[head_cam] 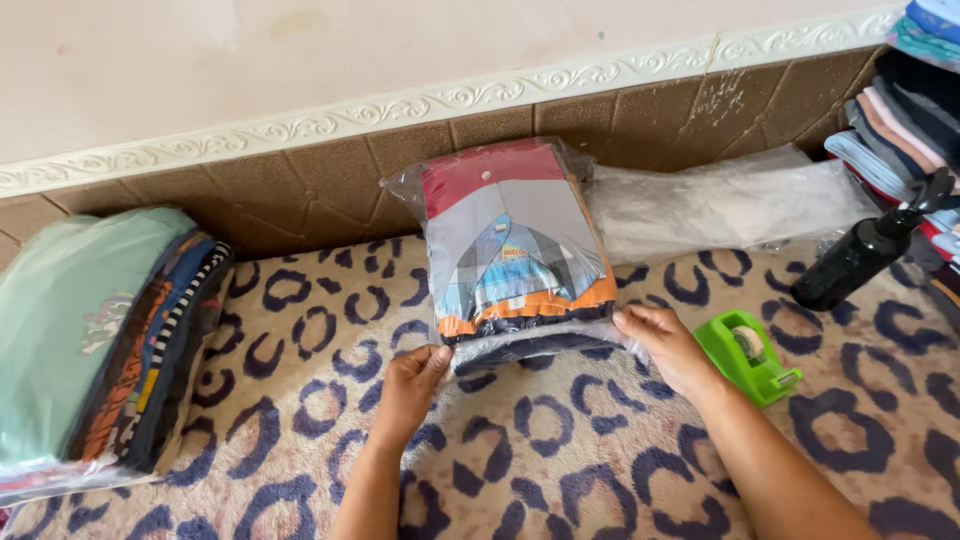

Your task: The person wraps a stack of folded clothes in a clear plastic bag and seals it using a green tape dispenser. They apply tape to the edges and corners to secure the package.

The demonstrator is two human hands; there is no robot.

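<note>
A clear plastic bag of folded garments [513,245], red at the top with grey, blue and orange below, lies on a leopard-patterned blanket [560,460] with its far end up against the brown padded wall panel [320,175]. The left hand [410,385] is at the bag's near left corner, fingers curled shut and pinching the loose plastic edge. The right hand [668,345] is at the bag's near right corner, fingers bent down and gripping the same open edge, which is pulled out flat between the two hands. Just right of the bag, beside the right hand, sits a green tape dispenser [748,355]. Further right of the bag stands a black spray bottle [862,255], tilted, and behind it lie empty clear plastic bags [720,205]. Well to the left of the bag rests a stack of bagged folded clothes [95,340]; another stack of folded clothes [915,90] rises at the far right.
</note>
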